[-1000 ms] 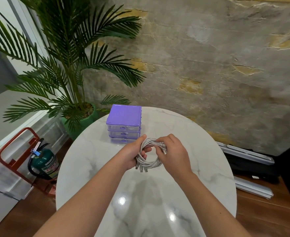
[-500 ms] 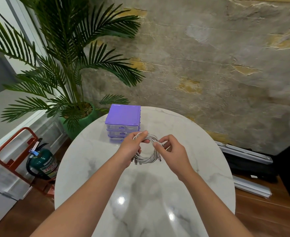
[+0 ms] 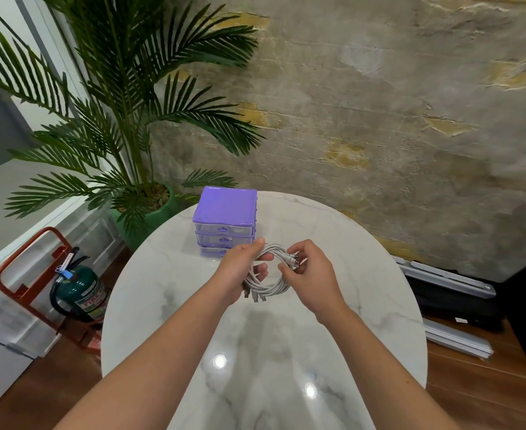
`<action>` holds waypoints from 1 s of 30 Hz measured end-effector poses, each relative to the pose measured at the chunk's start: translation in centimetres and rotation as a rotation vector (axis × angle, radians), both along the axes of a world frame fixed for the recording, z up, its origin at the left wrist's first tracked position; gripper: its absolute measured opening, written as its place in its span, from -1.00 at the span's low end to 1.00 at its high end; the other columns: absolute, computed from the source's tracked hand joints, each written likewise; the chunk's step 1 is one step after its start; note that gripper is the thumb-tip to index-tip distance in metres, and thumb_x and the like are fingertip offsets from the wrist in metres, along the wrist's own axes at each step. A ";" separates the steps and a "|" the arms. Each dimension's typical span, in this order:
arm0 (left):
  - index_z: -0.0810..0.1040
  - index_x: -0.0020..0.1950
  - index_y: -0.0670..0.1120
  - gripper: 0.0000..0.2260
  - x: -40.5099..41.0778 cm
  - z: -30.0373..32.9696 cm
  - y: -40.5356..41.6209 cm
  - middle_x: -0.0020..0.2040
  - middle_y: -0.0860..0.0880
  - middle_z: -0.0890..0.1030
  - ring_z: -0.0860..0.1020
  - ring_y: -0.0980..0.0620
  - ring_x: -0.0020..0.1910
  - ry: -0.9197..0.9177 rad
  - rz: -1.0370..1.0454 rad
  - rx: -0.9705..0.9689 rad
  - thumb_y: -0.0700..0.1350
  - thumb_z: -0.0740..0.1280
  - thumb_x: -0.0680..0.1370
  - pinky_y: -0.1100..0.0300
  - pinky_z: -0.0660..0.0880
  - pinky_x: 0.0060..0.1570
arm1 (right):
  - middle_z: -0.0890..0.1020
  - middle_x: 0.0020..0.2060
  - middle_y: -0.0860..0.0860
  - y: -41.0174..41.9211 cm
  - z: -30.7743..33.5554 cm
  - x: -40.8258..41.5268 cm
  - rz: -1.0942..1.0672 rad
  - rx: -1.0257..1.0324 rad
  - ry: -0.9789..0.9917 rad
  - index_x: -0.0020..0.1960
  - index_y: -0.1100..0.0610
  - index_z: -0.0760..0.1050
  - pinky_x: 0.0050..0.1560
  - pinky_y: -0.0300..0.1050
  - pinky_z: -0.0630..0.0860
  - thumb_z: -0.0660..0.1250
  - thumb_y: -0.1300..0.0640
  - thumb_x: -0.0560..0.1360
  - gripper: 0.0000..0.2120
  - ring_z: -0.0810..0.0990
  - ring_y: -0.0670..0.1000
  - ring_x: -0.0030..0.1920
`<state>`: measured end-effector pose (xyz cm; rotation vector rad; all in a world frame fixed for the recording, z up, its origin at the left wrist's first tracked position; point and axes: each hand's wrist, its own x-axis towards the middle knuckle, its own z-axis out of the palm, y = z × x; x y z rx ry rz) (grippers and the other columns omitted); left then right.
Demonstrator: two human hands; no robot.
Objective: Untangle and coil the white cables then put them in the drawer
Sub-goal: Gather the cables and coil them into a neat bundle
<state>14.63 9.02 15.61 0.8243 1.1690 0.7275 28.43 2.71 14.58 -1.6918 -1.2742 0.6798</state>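
A coil of white cables (image 3: 271,288) hangs in a loop above the round marble table (image 3: 364,274), held between both hands. My left hand (image 3: 240,271) grips the coil's left side, fingers wrapped through the loop. My right hand (image 3: 309,274) pinches the right side near the plug ends at the top. Several connector ends stick out at the coil's lower left. Just behind my hands stands the small purple drawer unit (image 3: 226,221) with three clear drawers, all pushed in.
A potted palm (image 3: 125,119) stands left of the table by the wall. A green fire extinguisher (image 3: 81,293) in a red stand sits on the floor at the left. Metal rails (image 3: 447,274) and dark gear lie on the floor at the right.
Both hands have carried the coil slightly forward, closer to the drawer unit, and my right fingers have shifted along the coil's right side near the plugs.
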 end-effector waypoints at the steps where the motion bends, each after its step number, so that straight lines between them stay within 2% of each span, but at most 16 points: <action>1: 0.61 0.04 -0.15 -0.77 -0.1 0.1 0.0 -0.15 -0.04 0.67 0.56 0.02 -0.23 -0.041 -0.015 -0.040 -0.01 0.28 0.61 0.09 0.58 -0.13 | 0.53 -0.17 -0.07 0.1 0.0 0.1 -0.014 0.001 -0.002 -0.05 0.01 0.49 -0.27 -0.30 0.40 0.43 0.18 0.44 -0.83 0.48 -0.12 -0.28; 3: 0.60 0.03 -0.18 -0.80 -0.5 0.2 0.1 -0.21 -0.07 0.67 0.58 0.01 -0.24 -0.052 -0.056 -0.071 -0.10 0.25 0.60 -0.04 0.61 -0.04 | 0.55 -0.16 -0.05 0.3 0.0 0.3 -0.031 -0.003 -0.010 -0.07 0.03 0.52 -0.22 -0.25 0.44 0.43 0.20 0.43 -0.86 0.50 -0.10 -0.24; 5: 0.57 -0.01 -0.21 -0.81 -0.6 0.3 0.1 -0.25 -0.09 0.65 0.46 0.03 -0.40 -0.040 -0.065 -0.087 -0.16 0.20 0.55 -0.11 0.62 -0.03 | 0.56 -0.16 -0.04 0.3 0.0 0.2 -0.023 -0.020 -0.026 -0.10 0.03 0.53 -0.18 -0.18 0.49 0.43 0.21 0.41 -0.87 0.54 -0.06 -0.20; 7: 0.52 -0.01 -0.21 -0.82 -0.5 0.5 0.0 -0.26 -0.12 0.62 0.30 0.07 -0.51 -0.022 -0.066 -0.079 -0.16 0.16 0.54 -0.08 0.64 -0.09 | 0.57 -0.17 -0.03 0.2 0.0 -0.2 -0.015 -0.033 -0.034 -0.12 0.04 0.53 -0.18 -0.17 0.51 0.42 0.21 0.41 -0.88 0.55 -0.04 -0.18; 8: 0.52 0.00 -0.19 -0.83 -0.5 0.6 0.0 -0.25 -0.12 0.61 0.26 0.08 -0.52 0.018 -0.081 -0.050 -0.13 0.19 0.55 0.00 0.64 -0.15 | 0.57 -0.18 -0.01 0.1 0.0 -0.4 -0.016 -0.038 -0.031 -0.13 0.05 0.52 -0.21 -0.19 0.50 0.41 0.21 0.40 -0.89 0.55 -0.04 -0.19; 9: 0.52 0.03 -0.15 -0.82 -0.5 0.6 0.0 -0.23 -0.10 0.60 0.27 0.10 -0.51 0.071 -0.105 -0.015 -0.06 0.27 0.56 0.10 0.63 -0.22 | 0.57 -0.18 0.00 0.0 0.0 -0.5 -0.018 -0.044 -0.023 -0.13 0.06 0.52 -0.23 -0.21 0.48 0.41 0.21 0.40 -0.89 0.55 -0.04 -0.20; 11: 0.47 0.15 -0.05 -0.65 -0.6 0.5 -0.1 -0.20 -0.06 0.62 0.35 0.11 -0.46 0.146 -0.123 0.027 0.07 0.45 0.47 0.23 0.54 -0.33 | 0.57 -0.19 0.02 -0.1 0.1 -0.7 -0.020 -0.049 -0.001 -0.13 0.07 0.52 -0.27 -0.27 0.45 0.41 0.22 0.39 -0.89 0.55 -0.04 -0.22; 13: 0.39 0.22 0.01 -0.51 -0.7 0.2 -0.2 -0.18 -0.06 0.65 0.43 0.14 -0.41 0.163 -0.109 0.044 0.06 0.52 0.41 0.26 0.50 -0.36 | 0.57 -0.20 0.02 -0.2 0.3 -0.8 -0.023 -0.044 0.009 -0.13 0.09 0.51 -0.28 -0.27 0.43 0.41 0.22 0.37 -0.88 0.55 -0.04 -0.23; 17: 0.39 0.22 0.02 -0.55 -0.3 0.0 -0.3 -0.20 -0.03 0.68 0.47 0.18 -0.46 0.261 -0.106 0.157 0.08 0.49 0.44 0.27 0.44 -0.40 | 0.52 -0.16 -0.05 0.0 0.8 -1.4 -0.016 -0.052 -0.115 -0.09 0.10 0.46 -0.21 -0.12 0.49 0.39 0.19 0.39 -0.86 0.54 -0.04 -0.18; 21: 0.43 0.17 -0.04 -0.62 -0.4 0.6 0.2 -0.24 -0.02 0.68 0.46 0.25 -0.57 0.299 -0.087 0.215 0.03 0.47 0.46 0.24 0.35 -0.42 | 0.47 -0.17 -0.13 0.1 0.6 -1.5 0.018 -0.015 -0.195 -0.09 0.06 0.42 -0.25 -0.17 0.45 0.38 0.20 0.39 -0.84 0.50 -0.13 -0.22; 25: 0.44 0.20 -0.11 -0.60 -0.7 0.8 0.3 -0.19 -0.11 0.68 0.48 0.22 -0.60 0.187 -0.019 0.190 -0.08 0.50 0.46 0.27 0.30 -0.51 | 0.56 -0.20 -0.03 -0.1 -0.1 -1.3 0.007 0.030 0.020 -0.17 0.05 0.47 -0.30 -0.27 0.40 0.42 0.20 0.41 -0.87 0.50 -0.09 -0.31; 28: 0.48 0.19 -0.10 -0.59 -0.7 0.0 0.1 -0.16 -0.09 0.70 0.58 0.20 -0.46 0.172 0.039 0.194 -0.08 0.53 0.43 0.25 0.41 -0.39 | 0.62 -0.20 0.02 -0.2 0.1 -0.8 0.032 -0.057 0.170 -0.15 0.05 0.53 -0.33 -0.27 0.44 0.46 0.10 0.43 -0.90 0.52 -0.06 -0.34; 30: 0.51 0.17 -0.08 -0.61 -1.0 -0.7 0.1 -0.26 -0.03 0.69 0.53 0.15 -0.47 0.176 0.061 0.198 -0.06 0.53 0.42 0.26 0.48 -0.36 | 0.63 -0.17 0.00 -0.2 0.1 -0.6 0.060 -0.102 0.230 -0.11 0.03 0.57 -0.26 -0.19 0.50 0.48 0.10 0.41 -0.89 0.54 -0.04 -0.33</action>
